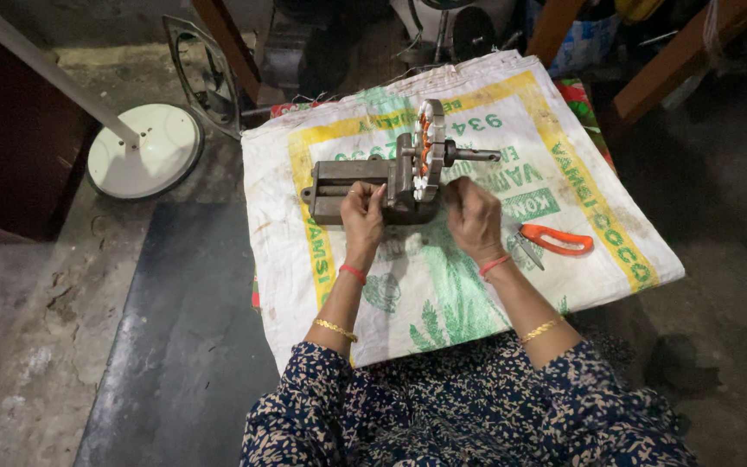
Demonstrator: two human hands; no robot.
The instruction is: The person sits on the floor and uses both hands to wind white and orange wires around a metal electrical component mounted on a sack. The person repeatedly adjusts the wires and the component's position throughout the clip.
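A grey metal bench vise (356,186) lies on a white printed woven sack (443,285). Clamped upright in its jaws is a round motor stator (428,147) with orange-copper windings, and a metal shaft (475,155) sticks out to the right. My left hand (363,214) rests on the near side of the vise body, fingers curled against it. My right hand (472,214) hovers just right of the vise jaws, below the shaft, fingers bent; what it pinches is too small to tell.
Orange-handled pliers (555,239) lie on the sack to the right of my right hand. A white round stand base (143,149) with a slanted pole sits at the left. Wooden legs (676,60) and dark clutter stand behind the sack. Bare concrete floor surrounds it.
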